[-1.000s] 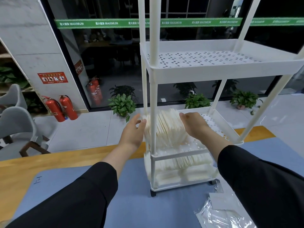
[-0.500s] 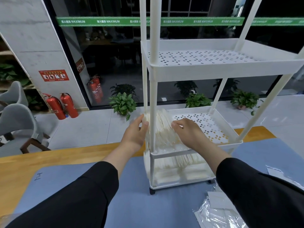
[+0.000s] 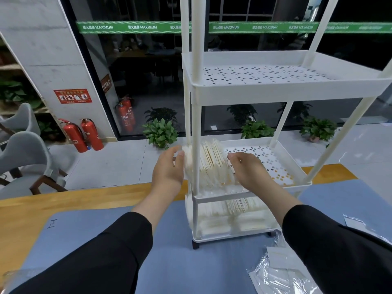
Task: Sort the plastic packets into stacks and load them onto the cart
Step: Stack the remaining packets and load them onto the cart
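A white three-tier cart (image 3: 250, 88) stands on the blue mat (image 3: 169, 240). An upright stack of white plastic packets (image 3: 212, 160) fills the left end of its middle tray (image 3: 282, 166). My left hand (image 3: 168, 168) presses flat against the stack's left face from outside the cart post. My right hand (image 3: 247, 168) rests against the stack's right face, fingers relaxed. More packets (image 3: 231, 211) lie in the bottom tray. Loose packets (image 3: 280, 274) lie on the mat at lower right.
The cart's top tray (image 3: 275, 81) holds nothing. A wooden table edge (image 3: 63, 200) runs behind the mat. Grey chairs (image 3: 23, 158) stand at the left; fire extinguishers (image 3: 82, 134) and potted plants (image 3: 160, 132) sit on the floor beyond.
My right hand has slid left along the middle tray, squeezing the stack narrower against my left hand. More of the perforated tray floor now shows at the right.
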`<act>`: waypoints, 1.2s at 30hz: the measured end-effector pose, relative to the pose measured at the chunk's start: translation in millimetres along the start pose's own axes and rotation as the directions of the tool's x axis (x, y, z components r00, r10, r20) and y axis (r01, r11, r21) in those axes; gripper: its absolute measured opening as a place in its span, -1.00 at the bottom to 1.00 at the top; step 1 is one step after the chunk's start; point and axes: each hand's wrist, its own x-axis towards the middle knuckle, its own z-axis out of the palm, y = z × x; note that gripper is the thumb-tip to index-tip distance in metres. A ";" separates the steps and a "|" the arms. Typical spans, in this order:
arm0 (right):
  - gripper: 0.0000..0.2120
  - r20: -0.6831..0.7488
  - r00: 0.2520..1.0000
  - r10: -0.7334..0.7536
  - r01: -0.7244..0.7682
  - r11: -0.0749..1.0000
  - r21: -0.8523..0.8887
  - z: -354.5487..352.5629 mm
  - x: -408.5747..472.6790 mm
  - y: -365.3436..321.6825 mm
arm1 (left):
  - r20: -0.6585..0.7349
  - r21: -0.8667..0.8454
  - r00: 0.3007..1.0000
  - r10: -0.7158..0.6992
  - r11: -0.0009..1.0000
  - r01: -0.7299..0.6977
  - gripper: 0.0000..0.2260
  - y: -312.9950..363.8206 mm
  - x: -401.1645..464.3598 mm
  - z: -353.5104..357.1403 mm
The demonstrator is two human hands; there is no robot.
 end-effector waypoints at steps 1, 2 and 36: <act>-0.61 -0.005 1.000 0.003 -0.003 1.000 0.008 0.1 -0.7 1.3 | -0.039 0.006 0.999 0.024 1.000 -0.024 -0.67 0.8 -4.6 -2.0; -0.62 -0.012 1.000 -0.009 0.009 1.000 0.018 -0.5 -2.2 2.3 | -0.084 0.009 0.995 0.050 0.999 -0.050 -0.71 1.3 -10.4 -4.5; -0.31 0.189 0.895 0.404 -0.340 0.892 -0.297 -69.7 -311.3 433.8 | 0.752 0.464 0.620 -0.224 0.848 -0.255 -0.48 -25.4 -281.5 331.7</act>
